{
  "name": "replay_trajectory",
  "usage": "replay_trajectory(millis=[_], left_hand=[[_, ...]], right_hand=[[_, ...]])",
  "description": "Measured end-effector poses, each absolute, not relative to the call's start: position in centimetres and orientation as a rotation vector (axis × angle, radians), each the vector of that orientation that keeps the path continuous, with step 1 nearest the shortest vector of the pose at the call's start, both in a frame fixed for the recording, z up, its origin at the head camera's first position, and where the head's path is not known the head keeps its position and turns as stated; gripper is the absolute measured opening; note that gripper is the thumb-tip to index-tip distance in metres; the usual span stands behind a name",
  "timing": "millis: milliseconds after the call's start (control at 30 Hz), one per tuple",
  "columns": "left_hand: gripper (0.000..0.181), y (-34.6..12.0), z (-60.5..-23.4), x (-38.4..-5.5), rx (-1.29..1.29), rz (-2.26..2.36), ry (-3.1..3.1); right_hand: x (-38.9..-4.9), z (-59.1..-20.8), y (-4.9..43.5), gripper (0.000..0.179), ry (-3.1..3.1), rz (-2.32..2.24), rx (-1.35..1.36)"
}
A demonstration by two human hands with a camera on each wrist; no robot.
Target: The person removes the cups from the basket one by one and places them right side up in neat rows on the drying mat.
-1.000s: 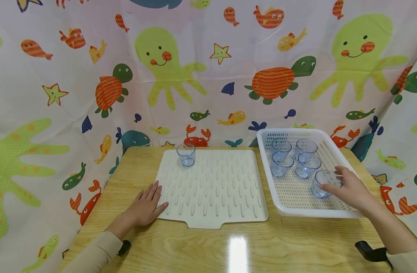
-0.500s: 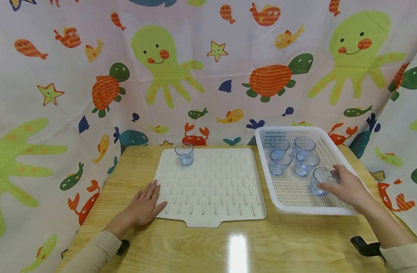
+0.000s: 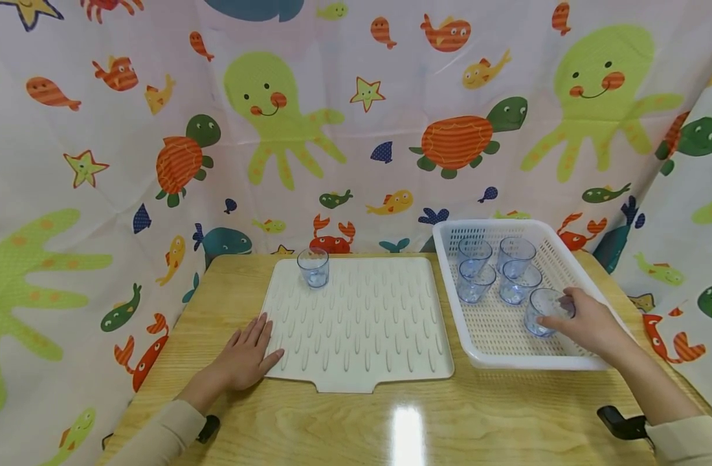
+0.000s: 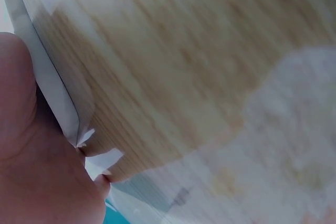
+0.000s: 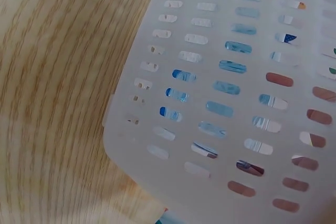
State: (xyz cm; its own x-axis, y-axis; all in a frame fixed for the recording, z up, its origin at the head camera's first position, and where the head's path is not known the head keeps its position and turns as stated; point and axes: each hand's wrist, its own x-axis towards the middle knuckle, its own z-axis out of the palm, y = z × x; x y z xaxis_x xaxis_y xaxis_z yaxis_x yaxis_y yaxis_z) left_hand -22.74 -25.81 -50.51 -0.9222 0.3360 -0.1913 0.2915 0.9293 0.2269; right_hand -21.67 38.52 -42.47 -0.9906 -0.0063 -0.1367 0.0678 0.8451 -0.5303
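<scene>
My right hand (image 3: 586,325) grips a clear bluish glass (image 3: 538,318) near the front right of a white perforated basket (image 3: 556,362), with the thumb at its near side. Several similar glasses (image 3: 475,289) stand upright behind and to the left of it. My left hand (image 3: 242,356) lies with its fingers extended along the left edge of a cream ridged tray (image 3: 356,323). Another glass (image 3: 313,268) stands upright at the tray's back left. In the right wrist view, the slotted basket wall (image 5: 210,87) hides most of the held glass and hand.
A wooden table (image 3: 309,427) bears the tray and, to its right, the basket. Behind and at both sides hangs a curtain (image 3: 333,162) printed with sea animals. A dark strap piece (image 3: 621,424) sits by the right sleeve, and another (image 3: 209,428) by the left.
The head view has shifted slightly. My right hand and the glass it grips have moved a little left inside the basket. My left hand stays at the tray's edge.
</scene>
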Motion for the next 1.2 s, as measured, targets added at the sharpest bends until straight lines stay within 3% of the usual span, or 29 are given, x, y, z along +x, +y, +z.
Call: replay_trajectory(millis=[333, 1200], left_hand=[[0.089, -26.5, -52.3, -23.3, 0.483, 0.287, 2.884], [0.085, -26.2, -51.4, -23.2, 0.486, 0.274, 2.873]], right_hand=[[-21.4, -42.5, 38.4, 0.112, 2.846, -0.811, 0.085], [-21.4, -42.2, 38.0, 0.103, 2.850, -0.934, 0.087]])
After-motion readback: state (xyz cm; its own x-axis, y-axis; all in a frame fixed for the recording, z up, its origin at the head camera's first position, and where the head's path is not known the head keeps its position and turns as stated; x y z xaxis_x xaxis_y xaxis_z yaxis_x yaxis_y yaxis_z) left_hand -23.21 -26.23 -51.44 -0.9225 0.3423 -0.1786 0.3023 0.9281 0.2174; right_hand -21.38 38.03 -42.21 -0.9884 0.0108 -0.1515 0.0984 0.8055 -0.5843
